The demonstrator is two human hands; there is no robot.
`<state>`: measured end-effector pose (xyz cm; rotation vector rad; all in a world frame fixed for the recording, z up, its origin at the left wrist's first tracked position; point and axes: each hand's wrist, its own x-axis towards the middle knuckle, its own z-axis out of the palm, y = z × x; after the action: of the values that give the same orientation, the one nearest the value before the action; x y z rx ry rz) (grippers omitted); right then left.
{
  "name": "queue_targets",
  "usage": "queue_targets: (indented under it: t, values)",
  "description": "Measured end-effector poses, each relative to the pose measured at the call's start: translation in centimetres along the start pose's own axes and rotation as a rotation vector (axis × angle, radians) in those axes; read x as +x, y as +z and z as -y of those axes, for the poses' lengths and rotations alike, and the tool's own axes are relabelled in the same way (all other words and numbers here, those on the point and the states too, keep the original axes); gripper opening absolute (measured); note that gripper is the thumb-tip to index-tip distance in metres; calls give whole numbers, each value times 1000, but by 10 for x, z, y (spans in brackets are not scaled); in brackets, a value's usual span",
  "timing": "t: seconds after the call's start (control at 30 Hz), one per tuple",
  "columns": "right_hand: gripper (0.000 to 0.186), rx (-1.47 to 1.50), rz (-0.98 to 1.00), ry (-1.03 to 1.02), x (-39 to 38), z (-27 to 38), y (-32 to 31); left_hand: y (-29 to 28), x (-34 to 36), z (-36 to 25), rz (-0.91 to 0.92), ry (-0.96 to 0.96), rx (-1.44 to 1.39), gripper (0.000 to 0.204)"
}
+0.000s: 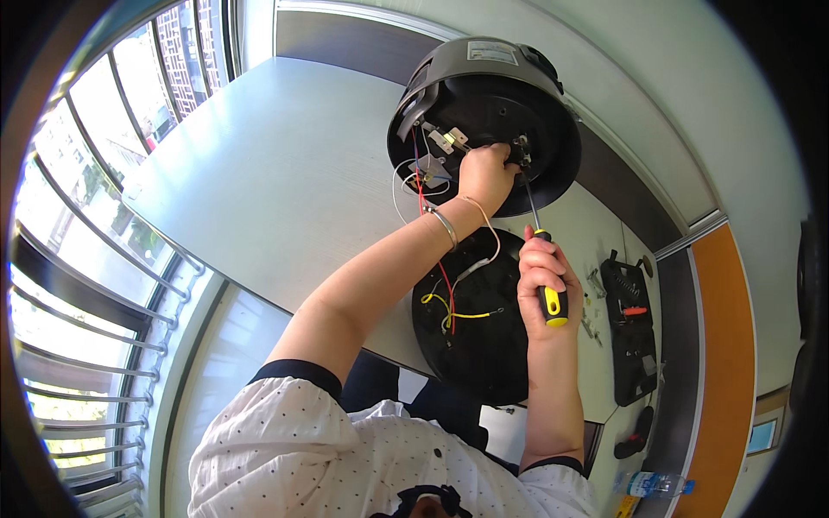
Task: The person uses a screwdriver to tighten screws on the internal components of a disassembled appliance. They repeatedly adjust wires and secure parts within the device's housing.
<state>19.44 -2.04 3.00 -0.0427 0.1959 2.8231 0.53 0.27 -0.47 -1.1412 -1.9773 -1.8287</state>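
A screwdriver (555, 306) points into a tipped, dark housing (477, 102) near the worktop's (285, 164) far edge.
The right hand (546, 278) wraps its grip around the handle; the left hand (486, 180) reaches inside, its grip's hold impossible to tell from here. A black disc (484, 350) lies by the near edge.
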Motion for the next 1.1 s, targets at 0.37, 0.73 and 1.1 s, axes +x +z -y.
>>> queue_targets:
  t: [0.37,0.73,1.1]
  values:
    - [38,-486,-48,28,2,4,2,3,2,1,-65,52,71,18]
    - [20,-1360,-379,-314,7,-7,1,3,1,2,-89,82,50,17]
    - [31,-417,-19,123,11,22,1,2,3,2,-47,29,57,21]
